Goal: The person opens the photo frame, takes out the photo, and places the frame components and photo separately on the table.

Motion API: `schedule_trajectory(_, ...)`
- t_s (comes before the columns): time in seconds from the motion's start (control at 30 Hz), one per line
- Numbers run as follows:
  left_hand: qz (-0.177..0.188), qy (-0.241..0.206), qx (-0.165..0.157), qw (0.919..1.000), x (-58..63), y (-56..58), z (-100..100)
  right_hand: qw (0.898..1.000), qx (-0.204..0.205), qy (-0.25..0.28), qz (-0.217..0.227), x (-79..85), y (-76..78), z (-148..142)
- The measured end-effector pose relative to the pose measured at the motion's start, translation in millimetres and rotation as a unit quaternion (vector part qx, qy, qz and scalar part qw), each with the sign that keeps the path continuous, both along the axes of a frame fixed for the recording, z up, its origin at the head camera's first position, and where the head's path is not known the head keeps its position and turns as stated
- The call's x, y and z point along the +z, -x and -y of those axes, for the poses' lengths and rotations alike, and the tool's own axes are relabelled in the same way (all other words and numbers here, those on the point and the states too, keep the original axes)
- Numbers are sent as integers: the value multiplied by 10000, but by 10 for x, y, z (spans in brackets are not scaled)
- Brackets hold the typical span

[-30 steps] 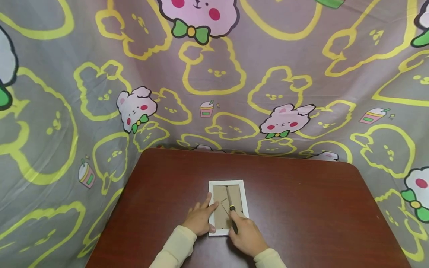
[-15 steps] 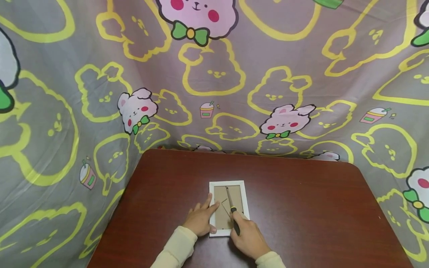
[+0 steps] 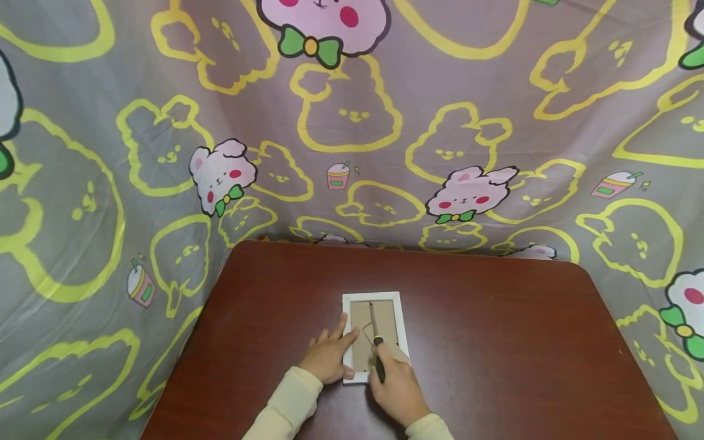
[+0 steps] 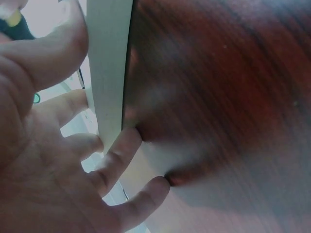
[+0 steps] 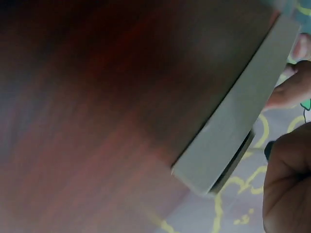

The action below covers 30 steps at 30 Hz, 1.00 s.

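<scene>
A white picture frame point(image 3: 403, 324) lies back side up on the table, its brown backing board point(image 3: 359, 357) showing a bent thin line, perhaps a stand. My left hand point(image 3: 326, 359) rests along the frame's left side with fingers spread; thumb and index finger touch the frame. In the left wrist view, two fingertips of that hand point(image 4: 48, 155) reach the tabletop beside the frame. My right hand point(image 3: 400, 390) grips the black handle of a screwdriver point(image 3: 374, 321). Its tip meets the far inner edge of the frame. In the right wrist view the screwdriver is mostly hidden.
The reddish-brown wooden table point(image 3: 495, 342) extends around the frame on all sides. A grey curtain point(image 3: 379, 146) printed with yellow outlines and pink cartoon animals hangs behind the table and at both sides.
The screwdriver's handle swings slightly right, then back left with my right hand, while its tip stays at the far inner edge. My left hand keeps its place on the frame.
</scene>
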<state>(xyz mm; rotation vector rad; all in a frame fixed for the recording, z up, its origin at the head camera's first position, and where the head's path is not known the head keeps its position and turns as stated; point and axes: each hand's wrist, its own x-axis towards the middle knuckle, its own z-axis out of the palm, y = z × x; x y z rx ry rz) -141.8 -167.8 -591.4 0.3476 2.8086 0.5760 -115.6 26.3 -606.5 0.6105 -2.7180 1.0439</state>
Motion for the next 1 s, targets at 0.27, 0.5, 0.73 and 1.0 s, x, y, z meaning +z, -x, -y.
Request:
schedule_trajectory(0.27,14,32,61,10000,24,-2,-1,9991,-212,348,74,-38,30,-12)
schedule_trajectory(0.5,-2,72,150,9999,6,-21,-28,9992,114,-92,-376,25,15,-91)
schedule_trajectory(0.73,-129,-109,96,9998,22,47,-43,9997,188,-142,11,62,-17,-145)
schedule_trajectory(1.0,-807,-628,340,9942,125,552,-23,9955,-60,229,917,92,-18,-241)
